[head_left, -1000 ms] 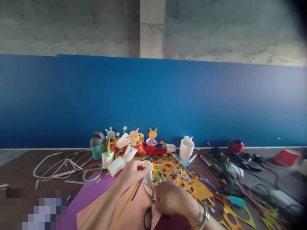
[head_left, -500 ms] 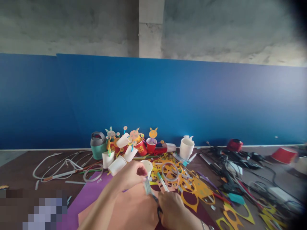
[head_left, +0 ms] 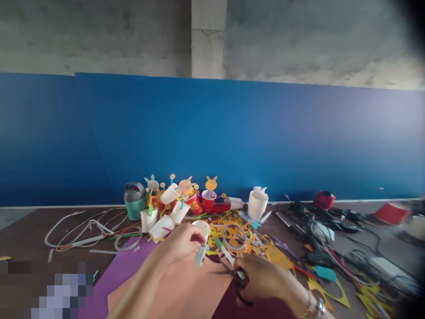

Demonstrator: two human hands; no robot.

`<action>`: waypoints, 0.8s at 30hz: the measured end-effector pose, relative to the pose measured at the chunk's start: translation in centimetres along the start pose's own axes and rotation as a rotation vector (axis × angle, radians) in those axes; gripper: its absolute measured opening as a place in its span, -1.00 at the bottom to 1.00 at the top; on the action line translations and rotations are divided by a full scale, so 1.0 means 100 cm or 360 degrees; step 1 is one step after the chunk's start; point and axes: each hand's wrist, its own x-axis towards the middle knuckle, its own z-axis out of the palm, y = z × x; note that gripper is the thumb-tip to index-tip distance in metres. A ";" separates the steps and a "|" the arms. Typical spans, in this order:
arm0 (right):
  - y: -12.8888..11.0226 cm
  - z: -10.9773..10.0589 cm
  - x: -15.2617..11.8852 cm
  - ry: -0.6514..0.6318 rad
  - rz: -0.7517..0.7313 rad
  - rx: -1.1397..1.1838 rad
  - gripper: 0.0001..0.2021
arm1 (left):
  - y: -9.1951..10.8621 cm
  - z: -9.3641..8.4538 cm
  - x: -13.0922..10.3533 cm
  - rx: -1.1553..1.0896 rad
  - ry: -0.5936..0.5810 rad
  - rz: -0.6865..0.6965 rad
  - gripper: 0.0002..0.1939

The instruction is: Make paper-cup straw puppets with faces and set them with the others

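Observation:
My left hand (head_left: 187, 241) is closed, its fingertips pinching a small pale strip (head_left: 200, 255) that looks fringed at its lower end; the material is unclear. To the right, my right hand (head_left: 255, 277) grips a pair of scissors (head_left: 241, 290) by the dark handles. Its blades appear parted and point left, a short way from the strip. Beneath both hands lies a peach paper sheet (head_left: 179, 288), with a purple sheet (head_left: 116, 274) under its left side. Just behind my left fingers stands a white paper cup (head_left: 203, 230), partly hidden.
Yellow paper cutouts (head_left: 272, 257) and a roll of tape (head_left: 234, 237) lie beyond my right hand. White and red cups with paper animal faces (head_left: 211, 183) crowd the back. A teal container (head_left: 135, 206) stands left; black cables (head_left: 335, 223) tangle right.
My right hand has pulled the scissors to the right, away from the pale strip. My left hand has barely moved, and the strip in it now looks shorter.

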 end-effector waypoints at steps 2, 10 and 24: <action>0.006 -0.007 -0.005 -0.0039 -0.0011 -0.0015 -0.56 | 0.001 0.000 0.000 0.0002 0.0000 -0.0005 -0.81; -0.008 -0.036 -0.003 0.0257 -0.0278 0.0163 -0.59 | 0.007 0.000 -0.002 0.0055 0.0021 0.0053 -0.83; -0.028 -0.028 0.013 0.0292 -0.0484 0.0050 -0.66 | 0.013 -0.001 -0.004 0.0038 0.0006 0.0125 -0.84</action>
